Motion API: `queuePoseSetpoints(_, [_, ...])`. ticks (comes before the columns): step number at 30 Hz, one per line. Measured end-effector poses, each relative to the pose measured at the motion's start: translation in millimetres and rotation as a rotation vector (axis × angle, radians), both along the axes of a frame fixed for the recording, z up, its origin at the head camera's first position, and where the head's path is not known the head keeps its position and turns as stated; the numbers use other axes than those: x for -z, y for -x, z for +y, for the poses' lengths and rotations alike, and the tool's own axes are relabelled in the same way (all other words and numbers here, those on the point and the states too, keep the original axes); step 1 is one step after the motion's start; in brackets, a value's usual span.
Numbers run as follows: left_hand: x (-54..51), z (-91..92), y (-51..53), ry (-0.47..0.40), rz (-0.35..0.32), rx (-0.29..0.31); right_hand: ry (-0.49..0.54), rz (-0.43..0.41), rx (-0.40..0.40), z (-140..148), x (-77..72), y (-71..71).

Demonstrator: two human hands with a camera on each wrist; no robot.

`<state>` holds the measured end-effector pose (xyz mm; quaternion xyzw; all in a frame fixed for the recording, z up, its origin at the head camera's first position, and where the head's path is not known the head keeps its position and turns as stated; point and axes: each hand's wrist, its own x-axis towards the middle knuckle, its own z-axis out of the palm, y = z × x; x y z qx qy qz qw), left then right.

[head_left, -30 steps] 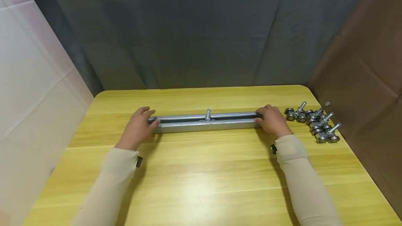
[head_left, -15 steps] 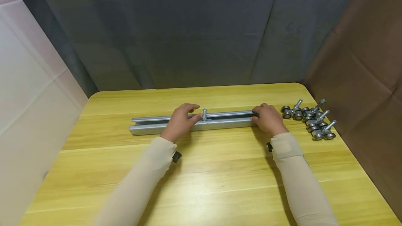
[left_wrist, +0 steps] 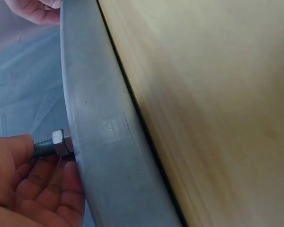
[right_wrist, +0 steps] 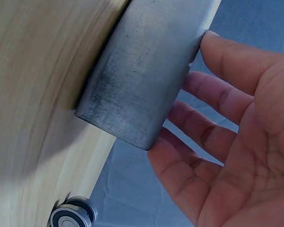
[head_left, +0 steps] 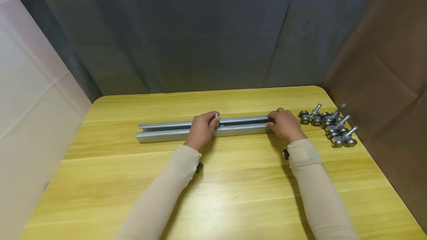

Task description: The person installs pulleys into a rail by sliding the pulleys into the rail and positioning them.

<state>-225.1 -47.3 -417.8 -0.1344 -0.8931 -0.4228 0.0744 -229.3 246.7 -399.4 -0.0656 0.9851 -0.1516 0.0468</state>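
Note:
A silver C-shaped channel rail (head_left: 163, 135) lies crosswise on the wooden table, slot upward. My left hand (head_left: 201, 130) is at its middle, with thumb and fingers around the upright threaded bolt (left_wrist: 45, 147) of a roller trolley sitting in the slot. A hex nut (left_wrist: 60, 143) shows at the bolt's base; the trolley's wheels are hidden inside the rail. My right hand (head_left: 287, 124) holds the rail's right end, its thumb (right_wrist: 227, 59) on the upper edge and its fingers curled in at the slot and end.
Several loose roller trolleys (head_left: 337, 132) with bolts lie grouped near the right edge of the table (head_left: 213, 195). Grey cloth (head_left: 186, 32) hangs behind, white cloth (head_left: 30, 69) at the left and brown cloth (head_left: 383, 58) at the right.
My left hand has left the rail's left end, moved right along it to the bolt and taken hold of it. The right hand has kept its place on the right end.

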Motion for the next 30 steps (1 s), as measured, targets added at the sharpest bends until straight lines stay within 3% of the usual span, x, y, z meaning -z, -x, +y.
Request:
queuePoseSetpoints(9, [0.7, -3.5, 0.4, 0.053, 0.059, -0.01, -0.001, 0.005, 0.012, 1, -0.9, -0.6])
queuePoseSetpoints(16, [-0.6, -14.5, -2.0, 0.092, 0.058, -0.027, -0.004, 0.007, 0.002, 2, 0.3, 0.2])
queuePoseSetpoints(30, [1.2, -57.9, -11.4, 0.084, 0.107, -0.088, 0.002, 0.015, 0.005, 3, 0.2, -1.9])
